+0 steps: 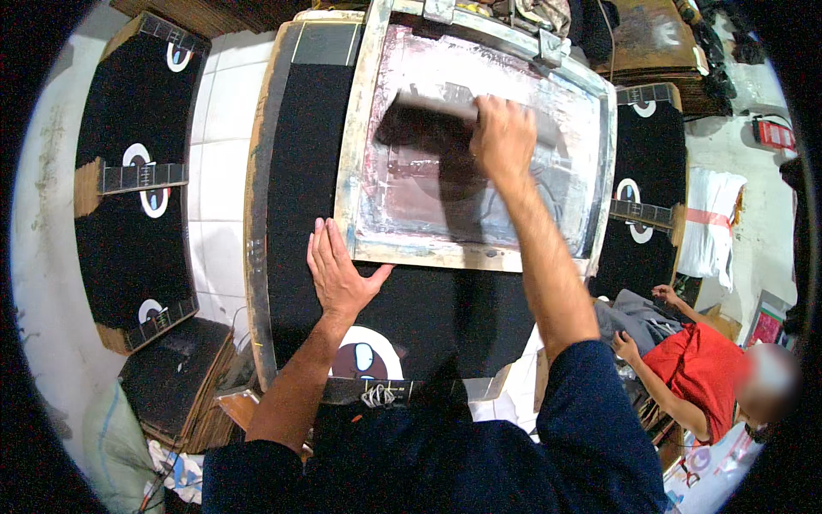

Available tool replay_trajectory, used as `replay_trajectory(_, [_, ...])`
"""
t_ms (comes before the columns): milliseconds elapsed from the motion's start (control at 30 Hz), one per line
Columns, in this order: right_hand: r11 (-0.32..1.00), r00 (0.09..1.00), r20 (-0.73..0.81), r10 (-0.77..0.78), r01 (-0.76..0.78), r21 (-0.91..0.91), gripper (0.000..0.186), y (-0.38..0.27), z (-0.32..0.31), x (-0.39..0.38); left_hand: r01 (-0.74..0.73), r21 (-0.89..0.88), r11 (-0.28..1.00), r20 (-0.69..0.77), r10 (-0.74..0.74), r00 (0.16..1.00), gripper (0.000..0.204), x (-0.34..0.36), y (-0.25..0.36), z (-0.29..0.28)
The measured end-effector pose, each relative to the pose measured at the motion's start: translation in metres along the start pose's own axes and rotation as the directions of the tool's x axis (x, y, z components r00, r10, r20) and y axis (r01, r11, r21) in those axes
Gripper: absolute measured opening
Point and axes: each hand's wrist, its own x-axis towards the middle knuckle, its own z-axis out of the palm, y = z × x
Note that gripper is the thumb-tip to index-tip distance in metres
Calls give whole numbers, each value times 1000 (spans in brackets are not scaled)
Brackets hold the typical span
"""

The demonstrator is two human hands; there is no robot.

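The right hand (505, 141) clamps the blurred squeegee (435, 109), which extends to either side of it above the framed screen (445, 252); the left hand (341, 276), thumb spread apart, touches the screen's near-left corner.

free room above white tiles (221, 176), screen frame (352, 163) obstructing beside left fingers (324, 247)

White floor tiles (220, 160) lie brightly lit.

A long dark squeegee (432, 108), blurred, crosses the ink-smeared mesh (402, 201) of a pale rectangular screen frame (445, 254) lying over black fabric (308, 146).
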Motion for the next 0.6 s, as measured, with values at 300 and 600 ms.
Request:
replay_trajectory(300, [996, 998, 51, -37, 33, 78, 34, 36, 2, 89, -10, -16, 1000, 6, 10, 1000, 128, 0, -1, 0])
replay_trajectory(600, [997, 991, -112, -77, 75, -15, 34, 19, 13, 49, 16, -19, 1000, 27, -16, 1000, 127, 1, 1, -2])
